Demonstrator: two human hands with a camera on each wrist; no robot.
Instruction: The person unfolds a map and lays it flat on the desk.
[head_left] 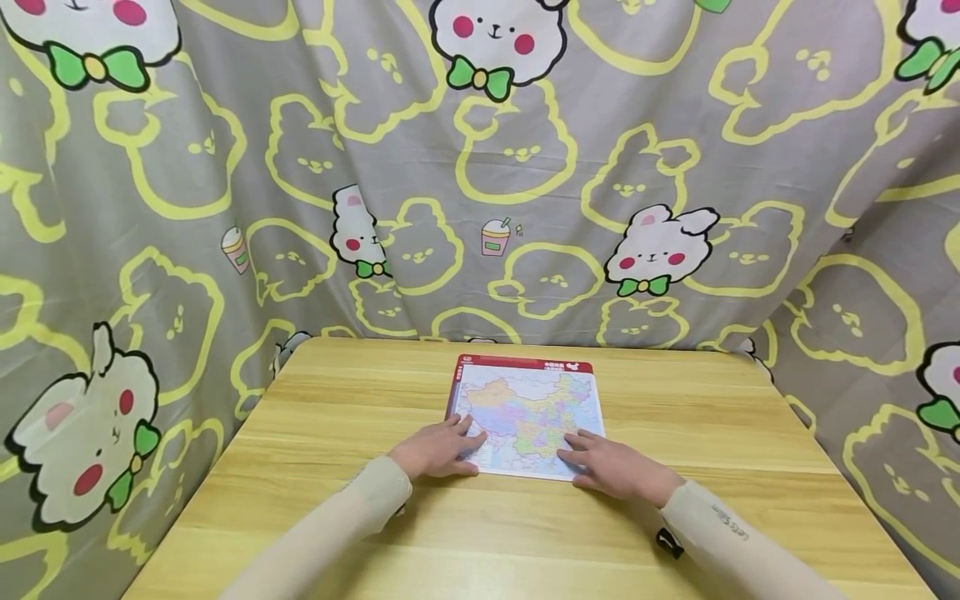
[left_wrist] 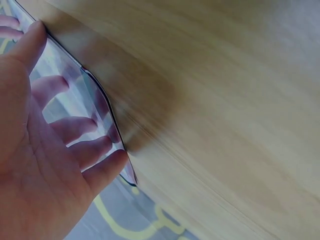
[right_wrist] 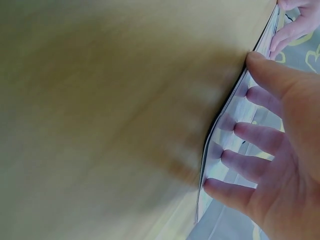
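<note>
A flat, glossy map board (head_left: 517,408) with a red top band and colored regions lies on the wooden table in the head view. My left hand (head_left: 438,448) rests at its lower left, fingers spread over the surface. At the lower right, my right hand (head_left: 617,465) touches the map with spread fingers. In the left wrist view the left hand (left_wrist: 50,145) has its fingertips on the shiny sheet, thumb by the near edge. The right wrist view shows the right hand (right_wrist: 280,160) touching the sheet likewise, its thumb at the edge.
The wooden table (head_left: 315,433) extends around the map on all sides. Grey curtains (head_left: 420,167) with yellow outlines and white rabbit figures hang behind the table and at both sides. A small black item (head_left: 669,542) is at the right sleeve's cuff.
</note>
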